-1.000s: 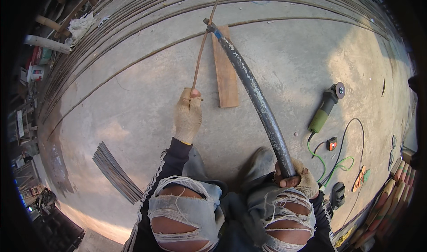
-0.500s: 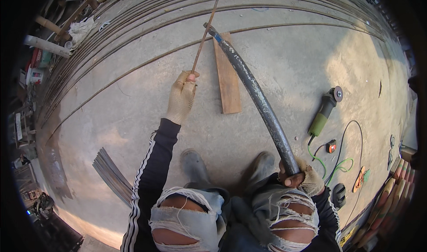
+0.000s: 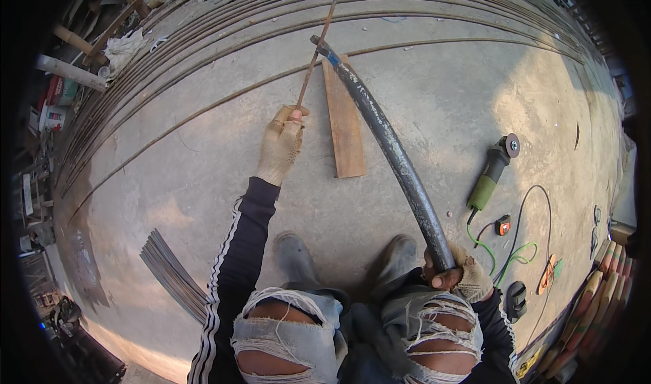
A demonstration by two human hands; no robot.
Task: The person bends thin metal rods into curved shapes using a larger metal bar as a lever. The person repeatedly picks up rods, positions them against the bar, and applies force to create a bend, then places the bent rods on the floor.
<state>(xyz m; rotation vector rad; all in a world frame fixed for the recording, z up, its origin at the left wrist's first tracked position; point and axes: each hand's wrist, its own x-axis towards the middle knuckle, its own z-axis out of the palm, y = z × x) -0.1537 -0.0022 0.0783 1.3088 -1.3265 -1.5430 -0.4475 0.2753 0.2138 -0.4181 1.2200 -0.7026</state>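
My left hand [image 3: 281,143], in a worn fingerless glove, is closed round the near end of a thin rusty steel rod [image 3: 313,65]. The rod runs away from me and passes the notched head of a long dark bar [image 3: 393,147], which looks like a rebar bending lever. Whether the rod sits inside that notch is too small to tell. Wrapped round the bar's near end by my right knee is my right hand [image 3: 458,275], gloved too. Under the bar's far part a wooden plank [image 3: 347,136] lies on the concrete floor.
Long steel rods [image 3: 224,99] lie across the floor at the far side. A green angle grinder [image 3: 489,180], its cord and a tape measure [image 3: 502,225] are on the right. Cut rods [image 3: 173,272] lie in a bundle at left, and wooden pieces [image 3: 593,302] at lower right.
My left hand has shifted very slightly right along with the rod's near end. The bar and my right hand stay nearly where they were; the whole view has moved a little.
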